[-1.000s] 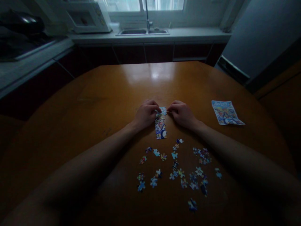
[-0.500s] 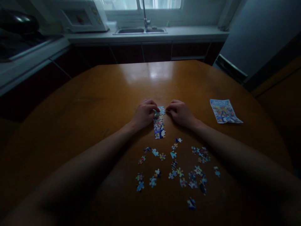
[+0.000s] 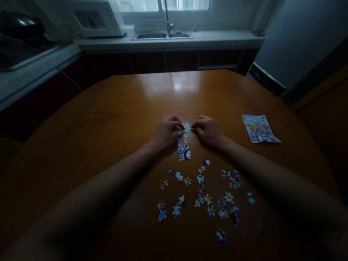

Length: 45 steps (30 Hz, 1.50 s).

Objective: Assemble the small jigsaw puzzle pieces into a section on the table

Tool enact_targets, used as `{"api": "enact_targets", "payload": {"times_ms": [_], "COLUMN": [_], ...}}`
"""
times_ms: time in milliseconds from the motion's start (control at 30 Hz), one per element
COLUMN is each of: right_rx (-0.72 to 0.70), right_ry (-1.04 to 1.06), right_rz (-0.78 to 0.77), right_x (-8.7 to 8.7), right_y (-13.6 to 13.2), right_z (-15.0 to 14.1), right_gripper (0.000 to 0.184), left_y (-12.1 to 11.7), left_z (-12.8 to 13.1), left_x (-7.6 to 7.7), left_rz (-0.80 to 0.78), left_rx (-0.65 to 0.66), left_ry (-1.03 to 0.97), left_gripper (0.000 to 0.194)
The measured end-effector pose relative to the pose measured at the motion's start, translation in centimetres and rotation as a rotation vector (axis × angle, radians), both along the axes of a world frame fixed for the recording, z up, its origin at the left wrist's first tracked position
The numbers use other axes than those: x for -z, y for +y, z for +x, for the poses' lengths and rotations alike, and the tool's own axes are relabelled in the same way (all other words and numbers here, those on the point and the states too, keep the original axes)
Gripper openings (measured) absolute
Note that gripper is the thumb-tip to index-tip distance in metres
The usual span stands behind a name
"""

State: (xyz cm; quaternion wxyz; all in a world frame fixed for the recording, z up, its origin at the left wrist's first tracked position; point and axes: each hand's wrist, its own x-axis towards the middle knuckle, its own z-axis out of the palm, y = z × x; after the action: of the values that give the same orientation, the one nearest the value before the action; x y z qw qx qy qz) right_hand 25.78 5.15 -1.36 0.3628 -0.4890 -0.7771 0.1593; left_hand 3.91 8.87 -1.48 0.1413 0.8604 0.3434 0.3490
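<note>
Left fingers [image 3: 178, 123] seemingly touch knobbly-edged puzzle strip [image 3: 184, 145].

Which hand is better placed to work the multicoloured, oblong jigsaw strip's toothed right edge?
Probably the right hand: it is beside that edge, while the left hand overlaps the jigsaw strip at upper left.

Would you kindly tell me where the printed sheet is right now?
In the head view, the printed sheet lies at the right on the table, right of the right hand and beyond the loose puzzle pieces.
</note>
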Motion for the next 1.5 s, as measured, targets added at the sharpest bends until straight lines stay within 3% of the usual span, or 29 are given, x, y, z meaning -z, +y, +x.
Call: {"api": "enact_targets", "payload": {"times_ms": [1200,1367,1500], "right_rx": [-0.011,-0.070,-0.325], "right_ry": [0.003,-0.021,-0.030], "right_rz": [0.051,0.194,0.176], "right_x": [0.1,-1.8,-4.1], "right_y": [0.0,-1.8,-5.8], "right_z": [0.3,-1.2,-4.4], "right_gripper": [0.020,0.018,0.014], "left_y": [-0.5,-0.3,-0.1], "left_z": [0.2,0.3,0.3], "left_x": [-0.4,-0.2,0.1], "left_rz": [-0.024,-0.013,-0.003], "left_rx": [-0.015,-0.030,-0.019], "left_ry": [-0.022,-0.032,-0.038], "left_gripper": [0.033,0.030,0.026]}}
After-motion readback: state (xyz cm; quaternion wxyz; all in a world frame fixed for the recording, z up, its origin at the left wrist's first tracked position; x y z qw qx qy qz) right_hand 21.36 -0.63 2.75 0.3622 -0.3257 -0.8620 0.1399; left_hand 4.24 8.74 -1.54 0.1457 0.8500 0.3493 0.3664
